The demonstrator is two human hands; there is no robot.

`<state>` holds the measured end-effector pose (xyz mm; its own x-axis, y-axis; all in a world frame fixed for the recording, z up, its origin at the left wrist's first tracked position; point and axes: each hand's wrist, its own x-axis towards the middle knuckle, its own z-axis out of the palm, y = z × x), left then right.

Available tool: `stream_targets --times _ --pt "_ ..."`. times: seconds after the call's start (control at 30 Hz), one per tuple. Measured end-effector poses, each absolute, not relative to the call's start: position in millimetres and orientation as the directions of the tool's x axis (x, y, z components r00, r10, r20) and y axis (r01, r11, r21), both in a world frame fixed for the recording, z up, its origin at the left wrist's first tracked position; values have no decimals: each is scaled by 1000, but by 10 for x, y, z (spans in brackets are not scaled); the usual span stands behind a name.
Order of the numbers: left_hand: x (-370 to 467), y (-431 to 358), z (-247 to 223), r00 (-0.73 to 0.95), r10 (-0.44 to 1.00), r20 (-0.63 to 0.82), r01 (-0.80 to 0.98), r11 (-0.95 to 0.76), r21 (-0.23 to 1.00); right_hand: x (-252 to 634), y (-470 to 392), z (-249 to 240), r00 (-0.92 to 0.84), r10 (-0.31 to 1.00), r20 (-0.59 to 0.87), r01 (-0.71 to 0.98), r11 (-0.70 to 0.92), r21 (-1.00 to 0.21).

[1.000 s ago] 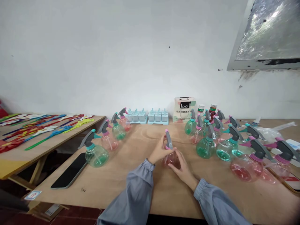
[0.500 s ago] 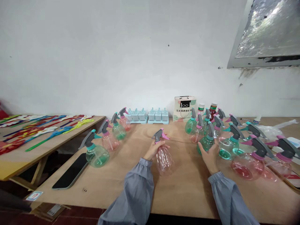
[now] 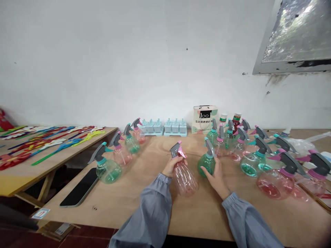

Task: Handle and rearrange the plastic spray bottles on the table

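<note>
My left hand (image 3: 172, 165) grips a clear pink spray bottle (image 3: 185, 181) round its neck, just under the grey and pink trigger head. The bottle tilts slightly, its base toward the right. To its right, my right hand (image 3: 217, 177) is wrapped round the side of a green spray bottle (image 3: 207, 163) with a grey and teal head. The thumb lies on its front; the other fingers are partly hidden behind it. A gap separates the two held bottles.
Several green and pink spray bottles (image 3: 274, 182) crowd the right side. More (image 3: 108, 171) line up at the left, beside a phone (image 3: 80, 187). Pale blue ice-pop moulds (image 3: 176, 129) and a paper bag (image 3: 205, 120) stand along the wall. Colourful flower crafts (image 3: 51, 146) cover another table.
My right hand has moved left with the green spray bottle, away from the right-hand group. The pink bottle in my left hand has tilted a little more, its base swinging right.
</note>
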<state>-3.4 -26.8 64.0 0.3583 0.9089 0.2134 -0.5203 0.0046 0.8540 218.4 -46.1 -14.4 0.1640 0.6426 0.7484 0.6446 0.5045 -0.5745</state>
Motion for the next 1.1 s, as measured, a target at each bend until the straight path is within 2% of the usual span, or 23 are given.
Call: stream_targets --times 0.63,0.83,1.1 --pt "5 -358 661 582 732 354 -487 -36 873 2219 -448 -167 150 624 767 644 527 -555" --pt "-23 -326 612 666 679 309 -426 6 905 2207 -457 -164 176 640 748 635 506 -583" --pt "-10 -305 594 572 756 318 -447 -37 894 2220 -459 -156 163 647 745 636 508 -580"
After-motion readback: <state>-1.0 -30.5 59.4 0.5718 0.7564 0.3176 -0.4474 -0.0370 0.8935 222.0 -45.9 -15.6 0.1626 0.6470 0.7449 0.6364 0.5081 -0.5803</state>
